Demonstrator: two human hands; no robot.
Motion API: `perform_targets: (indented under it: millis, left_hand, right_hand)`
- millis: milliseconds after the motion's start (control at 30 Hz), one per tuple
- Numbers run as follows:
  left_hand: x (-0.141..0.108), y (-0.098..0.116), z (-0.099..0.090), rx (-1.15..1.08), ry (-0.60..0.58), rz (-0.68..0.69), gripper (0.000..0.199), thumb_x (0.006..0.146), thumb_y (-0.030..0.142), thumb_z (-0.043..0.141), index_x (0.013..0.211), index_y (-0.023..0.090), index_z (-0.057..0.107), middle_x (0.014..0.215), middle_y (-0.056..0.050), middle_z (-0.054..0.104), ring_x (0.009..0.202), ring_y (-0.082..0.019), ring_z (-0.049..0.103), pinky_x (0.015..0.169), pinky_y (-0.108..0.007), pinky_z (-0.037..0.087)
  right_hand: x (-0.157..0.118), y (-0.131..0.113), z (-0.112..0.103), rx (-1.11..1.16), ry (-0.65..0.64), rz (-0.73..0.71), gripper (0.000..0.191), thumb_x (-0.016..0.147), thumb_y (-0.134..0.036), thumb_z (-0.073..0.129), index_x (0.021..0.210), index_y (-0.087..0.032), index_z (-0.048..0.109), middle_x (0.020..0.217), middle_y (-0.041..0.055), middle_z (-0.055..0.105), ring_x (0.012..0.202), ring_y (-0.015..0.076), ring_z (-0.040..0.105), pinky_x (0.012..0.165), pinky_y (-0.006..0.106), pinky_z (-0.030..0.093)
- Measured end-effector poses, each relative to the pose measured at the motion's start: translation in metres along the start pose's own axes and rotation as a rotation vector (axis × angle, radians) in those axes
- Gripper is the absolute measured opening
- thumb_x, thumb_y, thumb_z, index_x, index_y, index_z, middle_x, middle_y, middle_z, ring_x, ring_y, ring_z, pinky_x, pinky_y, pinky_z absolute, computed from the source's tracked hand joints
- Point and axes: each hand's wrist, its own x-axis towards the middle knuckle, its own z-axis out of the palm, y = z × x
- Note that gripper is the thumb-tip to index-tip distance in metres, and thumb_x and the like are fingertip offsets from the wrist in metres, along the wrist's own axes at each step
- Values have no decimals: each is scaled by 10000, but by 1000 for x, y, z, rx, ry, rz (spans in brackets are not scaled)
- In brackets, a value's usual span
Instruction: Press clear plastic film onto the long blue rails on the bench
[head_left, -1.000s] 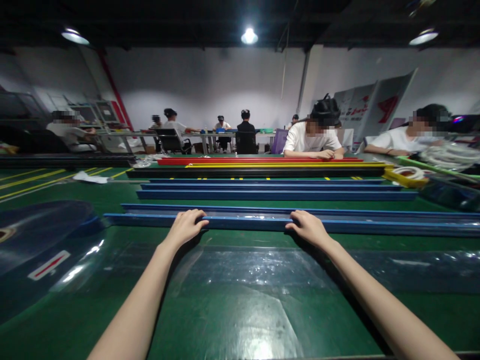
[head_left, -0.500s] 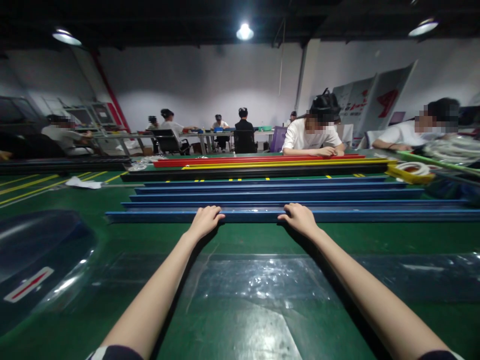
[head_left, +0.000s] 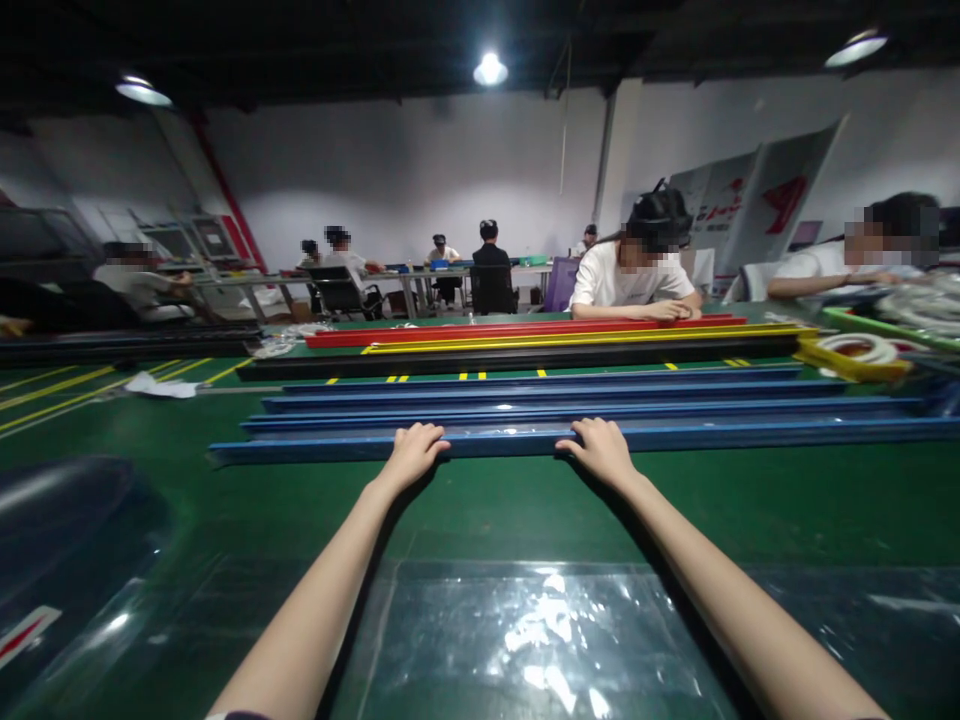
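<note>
Both my hands rest on the nearest long blue channel strip (head_left: 510, 443), which lies crosswise on the green table. My left hand (head_left: 414, 452) curls its fingers over the strip's near wall, left of the middle, thumb along the front. In the same way my right hand (head_left: 601, 450) holds that wall right of the middle, its thumb pointing inward. Behind this strip lie more blue channel strips (head_left: 540, 392), parallel and close together. Clear plastic sheeting (head_left: 525, 640) spreads shiny on the table between my forearms.
Beyond the blue strips lie black (head_left: 450, 366), yellow (head_left: 600, 340) and red (head_left: 480, 333) strips. A yellow tray (head_left: 847, 360) with white coils stands at the right. Across the table sits a person (head_left: 630, 280) in white. White paper (head_left: 161, 386) lies at the left.
The view has tilted slightly upward, so the table things appear lower. The gap between the held strip and the one behind looks narrower. Both hands keep their hold.
</note>
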Motion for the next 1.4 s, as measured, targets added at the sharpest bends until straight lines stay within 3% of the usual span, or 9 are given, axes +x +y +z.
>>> perform_targets:
  millis: [633, 800, 867, 933, 1067, 1200, 1400]
  left_hand:
    - [8, -8, 5, -56, 27, 6, 267, 900, 395, 374, 833, 207, 551, 902, -20, 611, 906, -191, 483, 802, -345, 276]
    - [12, -10, -7, -115, -109, 14, 325, 900, 447, 343, 881, 217, 570, 959, -28, 606, 939, -201, 496, 810, -345, 317]
    - [20, -13, -17, -181, -149, 23, 350, 903, 457, 321, 889, 224, 581, 989, -27, 602, 957, -192, 506, 817, -327, 340]
    - [31, -16, -28, -189, -134, 25, 374, 901, 461, 313, 866, 216, 593, 945, -30, 605, 930, -188, 517, 815, -310, 361]
    - [55, -17, -42, -72, -106, 39, 325, 896, 392, 343, 921, 205, 608, 968, -52, 602, 944, -201, 522, 830, -317, 376]
    - [75, -16, -41, 56, -109, 32, 298, 896, 322, 351, 1038, 214, 590, 1060, -70, 588, 998, -219, 514, 845, -344, 376]
    - [103, -20, -30, 67, -144, -29, 326, 908, 274, 321, 1057, 200, 600, 1112, -93, 588, 1018, -212, 536, 854, -345, 380]
  right_hand:
    - [3, -7, 9, -46, 49, -17, 379, 866, -519, 411, 841, -180, 580, 891, 81, 627, 859, 227, 504, 723, 320, 282]
    - [10, -3, -3, 27, -53, -49, 390, 866, -525, 405, 860, -184, 596, 905, 74, 642, 876, 223, 533, 702, 298, 300]
    - [20, 0, -13, 138, -151, -61, 399, 868, -534, 390, 823, -198, 600, 862, 53, 654, 823, 196, 559, 655, 268, 309]
    - [34, 4, -23, 242, -203, 18, 419, 880, -536, 347, 788, -212, 595, 794, 28, 657, 726, 164, 572, 593, 245, 304]
    - [63, 13, -32, 230, -153, 68, 376, 891, -485, 359, 809, -210, 602, 819, 35, 658, 758, 164, 579, 597, 239, 320]
    - [83, 21, -28, 59, -117, -19, 255, 882, -360, 435, 943, -179, 604, 959, 86, 634, 907, 200, 549, 698, 263, 347]
    - [100, 36, -14, -1, -160, 12, 307, 910, -330, 378, 1034, -210, 632, 1039, 104, 616, 980, 229, 520, 773, 315, 349]
